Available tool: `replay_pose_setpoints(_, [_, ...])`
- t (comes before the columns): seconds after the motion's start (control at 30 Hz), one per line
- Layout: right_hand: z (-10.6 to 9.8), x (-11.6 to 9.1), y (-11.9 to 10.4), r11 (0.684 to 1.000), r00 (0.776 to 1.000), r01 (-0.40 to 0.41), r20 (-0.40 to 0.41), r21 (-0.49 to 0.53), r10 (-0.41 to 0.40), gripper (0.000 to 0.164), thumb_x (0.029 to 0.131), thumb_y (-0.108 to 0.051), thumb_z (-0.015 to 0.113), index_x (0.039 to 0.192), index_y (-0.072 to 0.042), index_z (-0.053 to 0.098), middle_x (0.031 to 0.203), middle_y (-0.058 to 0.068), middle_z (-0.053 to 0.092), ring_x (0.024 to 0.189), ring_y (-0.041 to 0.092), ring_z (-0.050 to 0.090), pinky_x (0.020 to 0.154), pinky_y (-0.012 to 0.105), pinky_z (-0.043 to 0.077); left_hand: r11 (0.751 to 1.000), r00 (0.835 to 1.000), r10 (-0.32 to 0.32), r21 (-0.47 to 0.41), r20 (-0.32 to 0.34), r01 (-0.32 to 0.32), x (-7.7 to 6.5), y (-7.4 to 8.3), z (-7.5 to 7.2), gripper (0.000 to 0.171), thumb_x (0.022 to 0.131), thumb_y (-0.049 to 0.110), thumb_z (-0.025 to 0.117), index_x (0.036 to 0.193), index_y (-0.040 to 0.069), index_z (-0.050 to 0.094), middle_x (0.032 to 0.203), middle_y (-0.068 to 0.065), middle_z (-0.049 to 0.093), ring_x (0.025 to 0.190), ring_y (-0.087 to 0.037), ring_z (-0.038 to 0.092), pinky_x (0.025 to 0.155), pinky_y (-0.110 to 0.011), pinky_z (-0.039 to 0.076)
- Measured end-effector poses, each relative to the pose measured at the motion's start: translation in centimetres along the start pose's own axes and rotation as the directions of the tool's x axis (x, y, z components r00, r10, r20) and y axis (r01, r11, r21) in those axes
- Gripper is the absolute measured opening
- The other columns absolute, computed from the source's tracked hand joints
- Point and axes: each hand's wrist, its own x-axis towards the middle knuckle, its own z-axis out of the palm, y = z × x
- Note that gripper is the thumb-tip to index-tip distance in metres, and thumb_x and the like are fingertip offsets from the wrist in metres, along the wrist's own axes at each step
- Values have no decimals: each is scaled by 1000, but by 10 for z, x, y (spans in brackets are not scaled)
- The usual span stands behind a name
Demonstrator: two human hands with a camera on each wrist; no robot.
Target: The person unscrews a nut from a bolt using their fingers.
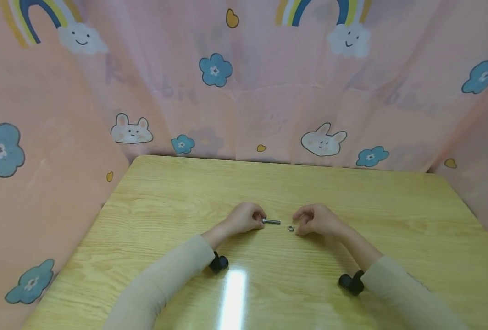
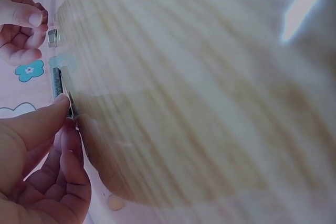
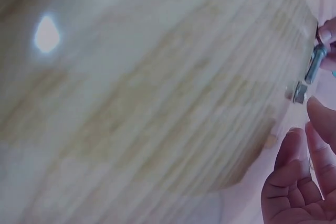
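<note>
A metal bolt lies level just over or on the table, its threaded end toward the right. My left hand pinches it by the head, between thumb and fingers; in the left wrist view the bolt's thread sticks out past the thumb tip. To the right of the bolt's end a small metal nut rests on the table, apart from it. Close by the nut is my right hand, with a gap between thumb and fingers. In the right wrist view the nut stands just beyond those fingertips, not gripped.
Both hands are over a wood-grain table with a glossy top and a bright light reflection. A pink curtain with printed rabbits and flowers hangs behind its far edge. Black wrist cameras sit under the left sleeve and the right sleeve.
</note>
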Motion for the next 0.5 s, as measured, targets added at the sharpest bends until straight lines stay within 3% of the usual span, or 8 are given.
replay_pose_setpoints(0.3, [-14, -10, 7, 999, 999, 32, -23, -36, -33, 35, 75, -4, 75, 107, 4, 63, 80, 6, 62, 71, 19, 55, 61, 29, 48, 1000, 999, -13, 18, -29, 14, -3, -3, -3, 21, 78, 6, 75, 96, -2, 69, 73, -1, 63, 65, -6, 53, 63, -18, 44])
replay_pose_setpoints(0.4, [-22, -20, 11, 984, 992, 98, -59, -150, -108, 33, 80, -10, 73, 110, 1, 63, 95, 11, 65, 86, 26, 59, 74, 37, 51, 995, 995, -32, 93, -99, 41, -13, -4, -10, 22, 81, 11, 73, 99, -1, 69, 78, -3, 64, 69, -11, 56, 64, -22, 46])
replay_pose_setpoints(0.5, [-33, -35, 15, 936, 971, 182, -97, -301, -220, 38, 86, -19, 68, 119, -1, 60, 118, 18, 59, 110, 38, 52, 90, 53, 43, 972, 982, -13, 229, -190, 58, -27, -8, -21, 29, 84, 20, 71, 106, 2, 67, 93, -9, 66, 83, -20, 61, 68, -31, 51])
